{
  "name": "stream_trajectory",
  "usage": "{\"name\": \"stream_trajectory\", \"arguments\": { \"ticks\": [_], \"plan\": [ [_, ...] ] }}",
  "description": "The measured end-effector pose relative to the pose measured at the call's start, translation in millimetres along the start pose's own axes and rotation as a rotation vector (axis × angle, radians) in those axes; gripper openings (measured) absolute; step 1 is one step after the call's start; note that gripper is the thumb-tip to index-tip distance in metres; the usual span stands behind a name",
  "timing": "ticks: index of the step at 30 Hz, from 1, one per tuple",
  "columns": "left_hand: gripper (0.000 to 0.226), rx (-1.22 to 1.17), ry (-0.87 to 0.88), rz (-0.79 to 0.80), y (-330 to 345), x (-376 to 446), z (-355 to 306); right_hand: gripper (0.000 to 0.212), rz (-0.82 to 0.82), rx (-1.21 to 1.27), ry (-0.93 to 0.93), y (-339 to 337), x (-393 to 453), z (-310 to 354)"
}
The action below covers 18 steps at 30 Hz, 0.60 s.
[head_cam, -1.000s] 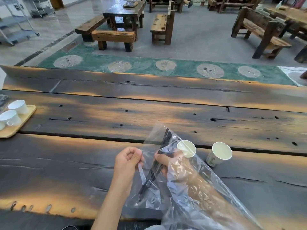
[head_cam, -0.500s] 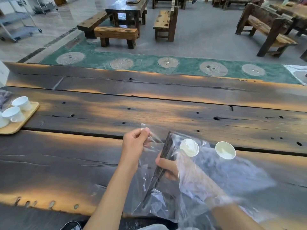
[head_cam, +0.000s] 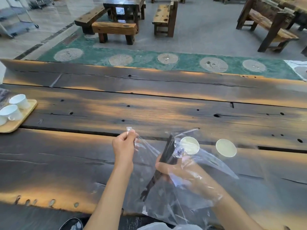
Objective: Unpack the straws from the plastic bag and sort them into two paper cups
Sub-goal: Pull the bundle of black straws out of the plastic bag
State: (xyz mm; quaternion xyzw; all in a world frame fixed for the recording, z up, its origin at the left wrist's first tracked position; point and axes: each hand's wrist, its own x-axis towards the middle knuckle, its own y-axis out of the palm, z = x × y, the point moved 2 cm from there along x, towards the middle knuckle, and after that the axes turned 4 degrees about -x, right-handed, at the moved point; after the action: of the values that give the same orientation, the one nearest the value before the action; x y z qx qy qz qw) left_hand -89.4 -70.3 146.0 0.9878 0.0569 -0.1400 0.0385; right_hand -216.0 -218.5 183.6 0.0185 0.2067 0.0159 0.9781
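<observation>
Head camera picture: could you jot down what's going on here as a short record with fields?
setting: long dark wooden table in a hall with benches
left hand: pinches the edge of the clear plastic bag, holding it open
right hand: inside the bag, gripping a bundle of dark straws
paper cups: two, upright, near cup seen through the bag, far cup to its right
straws in cups: none seen
also there: wooden tray with white cups, far left

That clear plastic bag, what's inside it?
Inside the plastic bag: a bundle of dark straws, gripped by the right hand. Their count and the hand's fingers are blurred by film.
</observation>
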Motion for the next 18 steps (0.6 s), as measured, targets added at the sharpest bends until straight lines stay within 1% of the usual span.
{"name": "stream_trajectory", "arguments": {
  "ticks": [1, 3, 4, 6, 7, 9, 11, 12, 13, 14, 16, 17, 18],
  "plan": [
    [0.031, 0.012, -0.004, -0.002, -3.7, 2.5, 1.0, 0.013, -0.02, -0.009, -0.008, -1.4, 3.1, 5.6],
    [0.03, 0.013, -0.012, 0.022, -8.8, 4.1, 3.7, 0.009, -0.102, -0.041, -0.022, -8.2, 8.6, 18.4],
    [0.03, 0.001, -0.026, 0.052, -10.3, 3.2, 4.4, 0.007, -0.135, 0.031, -0.042, -14.0, 8.5, 14.0],
    [0.033, 0.012, -0.097, 0.152, -11.1, -2.5, 6.3, 0.009, -0.196, 0.246, -0.021, -21.2, 9.7, 12.0],
    [0.038, 0.064, -0.14, 0.214, -11.5, -6.7, 7.9, 0.013, -0.212, 0.376, 0.02, -20.3, 9.6, 12.0],
    [0.056, 0.168, -0.195, 0.369, -13.7, -18.8, 9.0, 0.02, -0.267, 0.516, 0.089, -22.8, 14.5, 11.2],
    [0.08, 0.204, -0.198, 0.543, -14.6, -32.0, 9.5, 0.018, -0.292, 0.466, 0.069, -27.7, 20.6, 6.2],
    [0.085, 0.236, -0.198, 0.613, -12.4, -39.0, 9.2, 0.017, -0.29, 0.43, 0.034, -30.6, 22.1, -0.4],
    [0.079, 0.271, -0.185, 0.651, -9.6, -44.5, 9.9, 0.021, -0.291, 0.399, 0.024, -30.5, 19.6, -2.3],
    [0.062, 0.296, -0.163, 0.637, -6.8, -47.9, 11.0, 0.025, -0.288, 0.362, 0.02, -32.0, 18.4, -6.3],
    [0.02, 0.297, -0.093, 0.519, -1.4, -47.5, 10.3, 0.028, -0.292, 0.301, 0.019, -33.0, 19.5, -10.2],
    [0.007, 0.304, -0.048, 0.454, -0.9, -43.3, 12.1, 0.025, -0.307, 0.304, 0.018, -32.7, 20.1, -9.0],
    [0.002, 0.308, -0.014, 0.406, -1.9, -39.2, 13.7, 0.023, -0.334, 0.326, 0.025, -33.4, 21.7, -9.0]
  ]
}}
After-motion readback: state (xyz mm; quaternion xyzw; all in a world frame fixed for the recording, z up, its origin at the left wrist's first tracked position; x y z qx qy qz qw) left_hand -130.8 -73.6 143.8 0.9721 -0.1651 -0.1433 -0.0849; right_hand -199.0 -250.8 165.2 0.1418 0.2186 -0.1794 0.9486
